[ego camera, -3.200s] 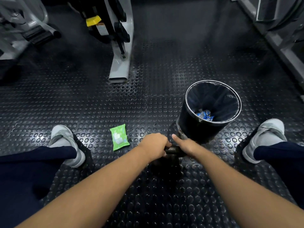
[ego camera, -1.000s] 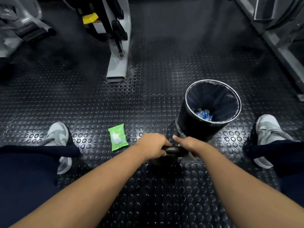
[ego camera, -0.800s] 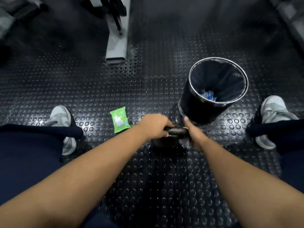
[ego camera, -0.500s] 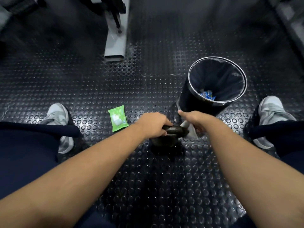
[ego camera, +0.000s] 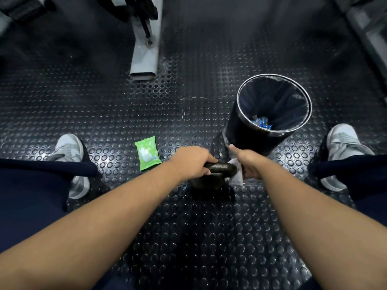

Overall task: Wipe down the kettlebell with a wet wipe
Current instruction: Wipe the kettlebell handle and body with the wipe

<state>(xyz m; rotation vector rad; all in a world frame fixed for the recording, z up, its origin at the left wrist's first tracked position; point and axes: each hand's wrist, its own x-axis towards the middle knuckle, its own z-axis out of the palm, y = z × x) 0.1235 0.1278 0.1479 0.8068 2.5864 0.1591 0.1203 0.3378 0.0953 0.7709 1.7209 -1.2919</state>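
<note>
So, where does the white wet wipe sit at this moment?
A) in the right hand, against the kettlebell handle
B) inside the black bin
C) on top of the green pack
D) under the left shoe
A: the white wet wipe hangs from the right hand, beside the kettlebell handle.

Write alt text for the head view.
Left hand grips the kettlebell handle while the right hand presses a white wet wipe against it. Green wipe packet lies left; black bin stands behind.

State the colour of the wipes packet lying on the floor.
Bright green with a white patch, seen best in the head view: the wipes packet.
</note>
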